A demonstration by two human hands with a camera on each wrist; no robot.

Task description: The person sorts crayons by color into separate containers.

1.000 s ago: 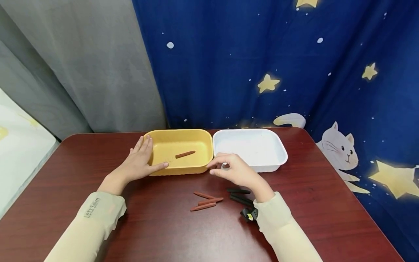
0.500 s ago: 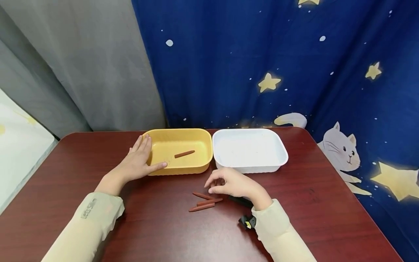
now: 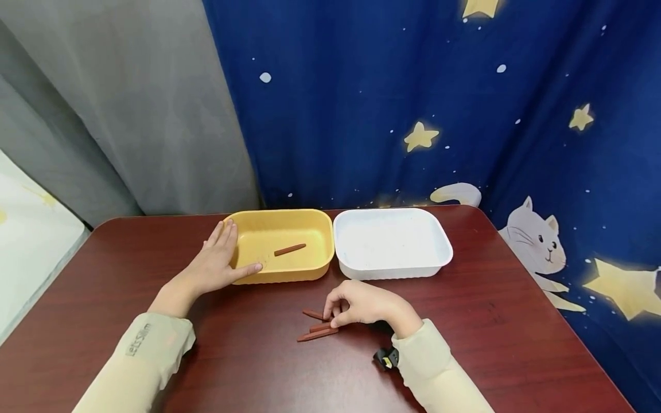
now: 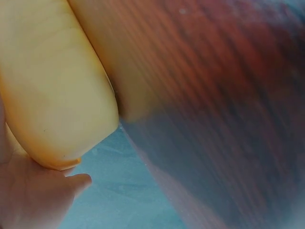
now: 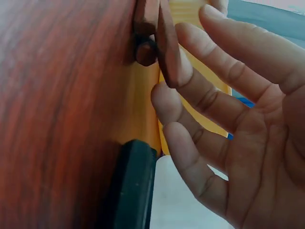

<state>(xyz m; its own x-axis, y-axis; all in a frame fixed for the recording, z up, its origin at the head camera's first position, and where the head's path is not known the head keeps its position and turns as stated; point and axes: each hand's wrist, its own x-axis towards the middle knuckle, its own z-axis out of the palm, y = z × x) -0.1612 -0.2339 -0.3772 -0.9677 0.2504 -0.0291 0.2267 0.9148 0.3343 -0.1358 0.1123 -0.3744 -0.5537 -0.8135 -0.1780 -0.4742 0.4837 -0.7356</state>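
My left hand (image 3: 209,268) rests at the left end of a yellow tray (image 3: 281,276), fingers straight on its side rim and thumb over the front rim. One brown crayon (image 3: 290,250) lies in that tray. Over several brown crayons (image 3: 317,335) on the table, my right hand (image 3: 369,304) bends its fingers down. The right wrist view shows a fingertip touching the tilted top crayon (image 5: 167,50), with the thumb apart from it. A dark crayon (image 5: 131,186) lies close beneath that hand; in the head view the hand and wrist nearly hide it.
A white tray (image 3: 397,272) stands against the yellow tray's right side. Both sit near the far edge of the dark red wooden table (image 3: 248,367), with grey and blue curtains (image 3: 335,115) behind. A black wrist device (image 3: 386,358) hangs at the right cuff.
My right hand has come down from beside the trays toward the brown crayons, and its fingers now reach them. My left hand stays on the yellow tray.
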